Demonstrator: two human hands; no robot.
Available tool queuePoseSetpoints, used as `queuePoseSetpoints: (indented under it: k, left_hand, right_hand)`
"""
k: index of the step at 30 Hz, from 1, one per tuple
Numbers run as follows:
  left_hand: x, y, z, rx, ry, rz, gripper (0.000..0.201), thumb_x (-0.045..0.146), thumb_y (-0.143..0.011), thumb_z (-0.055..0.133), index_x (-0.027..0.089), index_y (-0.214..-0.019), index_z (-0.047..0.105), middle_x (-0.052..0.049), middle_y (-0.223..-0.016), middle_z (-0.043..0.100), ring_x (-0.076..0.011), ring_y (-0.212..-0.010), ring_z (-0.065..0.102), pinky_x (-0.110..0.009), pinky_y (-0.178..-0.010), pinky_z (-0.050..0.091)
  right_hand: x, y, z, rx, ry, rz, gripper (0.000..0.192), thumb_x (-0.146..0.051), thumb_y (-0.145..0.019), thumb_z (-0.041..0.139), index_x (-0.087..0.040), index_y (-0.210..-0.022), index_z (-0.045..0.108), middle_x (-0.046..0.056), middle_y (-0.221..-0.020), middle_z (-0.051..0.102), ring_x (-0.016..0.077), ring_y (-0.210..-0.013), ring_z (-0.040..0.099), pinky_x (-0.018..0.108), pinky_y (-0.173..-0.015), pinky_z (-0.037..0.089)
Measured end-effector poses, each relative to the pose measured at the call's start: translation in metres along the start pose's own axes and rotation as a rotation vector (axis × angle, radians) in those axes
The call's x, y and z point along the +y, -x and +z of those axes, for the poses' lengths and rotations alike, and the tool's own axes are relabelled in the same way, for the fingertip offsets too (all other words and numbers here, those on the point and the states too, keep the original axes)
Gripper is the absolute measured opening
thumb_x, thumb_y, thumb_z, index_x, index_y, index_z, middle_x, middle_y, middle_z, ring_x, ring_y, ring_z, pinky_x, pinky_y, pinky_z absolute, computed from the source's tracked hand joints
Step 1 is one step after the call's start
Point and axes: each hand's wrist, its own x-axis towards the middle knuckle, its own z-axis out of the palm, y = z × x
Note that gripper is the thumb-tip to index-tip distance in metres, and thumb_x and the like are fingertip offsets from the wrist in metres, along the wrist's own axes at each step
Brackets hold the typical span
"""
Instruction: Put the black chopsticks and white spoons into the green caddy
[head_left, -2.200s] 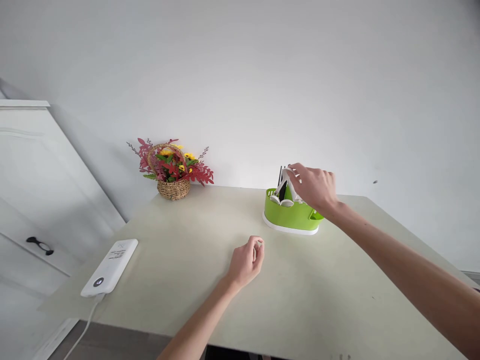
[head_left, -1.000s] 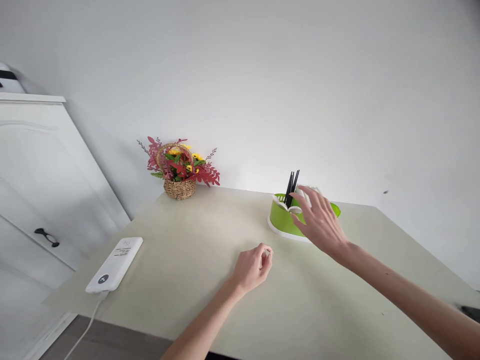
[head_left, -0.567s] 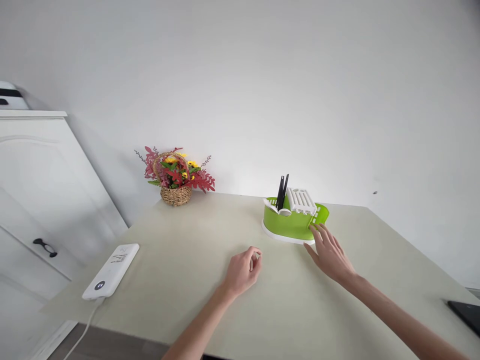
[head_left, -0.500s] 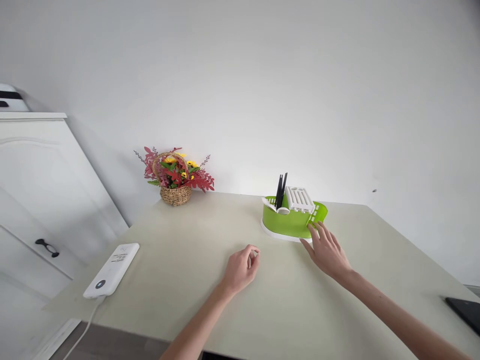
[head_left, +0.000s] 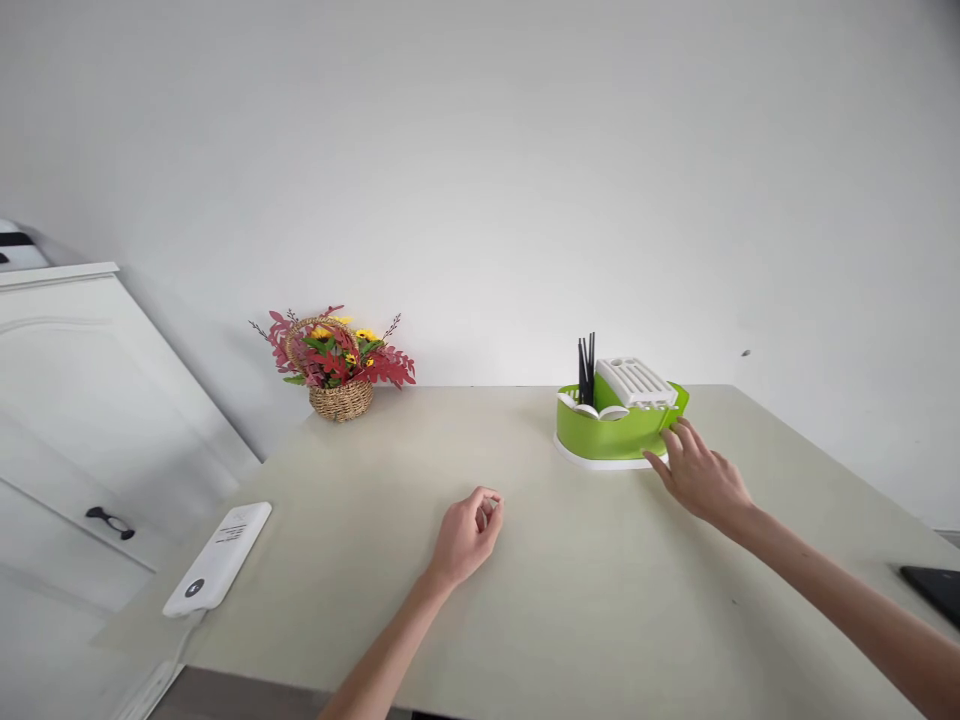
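Right hand (head_left: pixel 701 478) is out at the green caddy (head_left: pixel 611 432), fingers spread and loose, tips touching its right end, gripping nothing. The caddy sits toward the far right of the table (head_left: pixel 600 600), carrying black sticks (head_left: pixel 586 366) upright and a white slotted insert (head_left: pixel 634 381). Left hand (head_left: pixel 466 532) rests mid-table, fingers curled in, thumb meeting fingertips, nothing visibly held. A white power bank (head_left: pixel 217 558) lies at the left edge; its print is too small to read. Flower basket (head_left: pixel 336 362) stands by the wall.

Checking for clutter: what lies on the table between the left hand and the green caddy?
Nothing: in the head view, only bare table separates the left hand from the green caddy.
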Motion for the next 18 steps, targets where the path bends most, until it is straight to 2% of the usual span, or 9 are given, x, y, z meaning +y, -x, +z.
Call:
queuePoseSetpoints:
  k: [5, 7, 9, 12, 15, 16, 18]
  left_hand:
    - [0.0, -0.003, 0.001, 0.008, 0.033, -0.035, 0.029, 0.046, -0.099, 0.049, 0.022, -0.099, 0.064, 0.004, -0.065, 0.052, -0.0121, -0.054, 0.045, -0.023, -0.053, 0.036]
    - [0.0, -0.003, 0.001, 0.01, 0.05, -0.046, 0.029, 0.047, -0.099, 0.05, 0.021, -0.098, 0.064, 0.004, -0.065, 0.052, -0.012, -0.054, 0.045, -0.023, -0.053, 0.035]
    - [0.0, -0.004, 0.001, 0.012, 0.062, -0.055, 0.029, 0.047, -0.099, 0.05, 0.021, -0.098, 0.064, 0.004, -0.064, 0.051, -0.0119, -0.053, 0.044, -0.023, -0.052, 0.034]
    - [0.001, -0.004, 0.001, 0.009, 0.066, -0.059, 0.03, 0.048, -0.098, 0.051, 0.021, -0.098, 0.064, 0.004, -0.064, 0.051, -0.0121, -0.054, 0.044, -0.023, -0.052, 0.034]
    - [0.0, -0.004, 0.001, 0.0, 0.062, -0.046, 0.029, 0.047, -0.098, 0.051, 0.021, -0.097, 0.064, 0.004, -0.064, 0.053, -0.0121, -0.053, 0.045, -0.023, -0.053, 0.034]
    - [0.0, -0.004, 0.001, -0.002, 0.06, -0.039, 0.029, 0.047, -0.098, 0.051, 0.021, -0.097, 0.065, 0.004, -0.064, 0.053, -0.0121, -0.053, 0.045, -0.023, -0.053, 0.034]
    - [-0.002, -0.004, 0.001, -0.007, 0.057, -0.022, 0.029, 0.046, -0.098, 0.051, 0.021, -0.098, 0.065, 0.004, -0.065, 0.054, -0.0122, -0.053, 0.046, -0.023, -0.053, 0.034]
  right_hand:
    - [0.046, 0.0, 0.012, -0.024, -0.008, 0.091, 0.066, -0.048, -0.104, 0.02, -0.002, -0.139, 0.052, 0.03, -0.144, 0.053, 0.0386, -0.146, 0.038, 0.048, -0.074, 0.063]
    - [0.057, -0.002, 0.015, -0.032, -0.016, 0.137, 0.067, -0.049, -0.104, 0.02, -0.001, -0.139, 0.052, 0.031, -0.143, 0.053, 0.0384, -0.149, 0.035, 0.049, -0.078, 0.062]
    - [0.06, -0.001, 0.017, -0.028, -0.039, 0.182, 0.068, -0.05, -0.104, 0.022, 0.0, -0.141, 0.049, 0.031, -0.146, 0.051, 0.0382, -0.151, 0.03, 0.054, -0.089, 0.059]
    - [0.045, 0.011, 0.019, 0.011, -0.108, 0.271, 0.073, -0.051, -0.103, 0.027, -0.001, -0.155, 0.033, 0.029, -0.162, 0.031, 0.0389, -0.155, 0.021, 0.059, -0.109, 0.046]
    - [0.014, 0.032, 0.025, 0.003, -0.23, 0.397, 0.087, -0.058, -0.1, 0.03, -0.003, -0.164, 0.008, 0.026, -0.171, 0.002, 0.0415, -0.156, 0.016, 0.058, -0.116, 0.038]
    - [0.002, 0.04, 0.028, -0.026, -0.266, 0.423, 0.09, -0.06, -0.1, 0.028, -0.001, -0.163, 0.006, 0.027, -0.171, -0.001, 0.0414, -0.156, 0.014, 0.056, -0.118, 0.034]
    - [-0.016, 0.051, 0.033, -0.124, -0.297, 0.45, 0.088, -0.062, -0.1, 0.021, 0.001, -0.162, 0.016, 0.027, -0.17, 0.006, 0.0382, -0.157, 0.014, 0.052, -0.123, 0.026]
